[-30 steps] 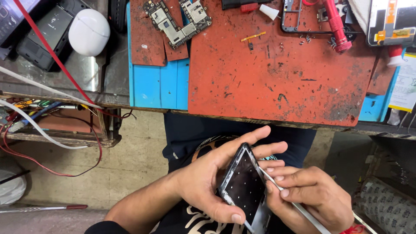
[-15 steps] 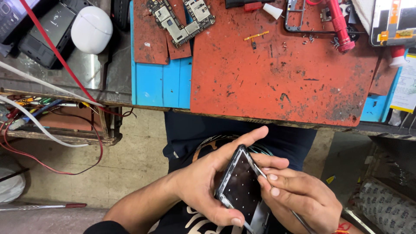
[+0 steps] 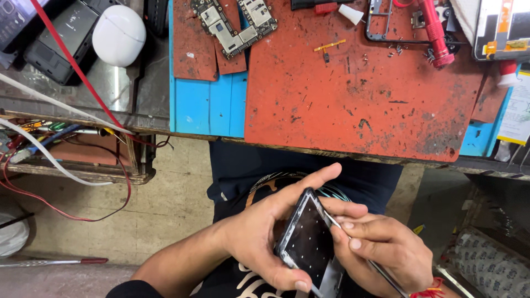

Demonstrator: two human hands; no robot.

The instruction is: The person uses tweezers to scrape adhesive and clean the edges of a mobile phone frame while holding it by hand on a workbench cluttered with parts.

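My left hand [image 3: 264, 234] grips a black phone frame [image 3: 305, 241] from its left side, held tilted over my lap below the bench edge. My right hand [image 3: 381, 248] pinches a thin metal tool [image 3: 381, 269] whose tip rests against the frame's right edge. Both hands touch the frame. The lower end of the frame runs toward the picture's bottom edge.
A worn red mat [image 3: 359, 88] covers the bench above my hands, over a blue mat [image 3: 210, 105]. On it lie two circuit boards [image 3: 232, 25], a red-handled screwdriver [image 3: 433, 30], another phone frame [image 3: 386, 22] and small screws. A white rounded case [image 3: 118, 34] and loose wires [image 3: 49, 149] sit left.
My hands and the frame have stayed over my lap, shifting slightly. My right hand's fingers have slid a little along the frame's right edge with the tool.
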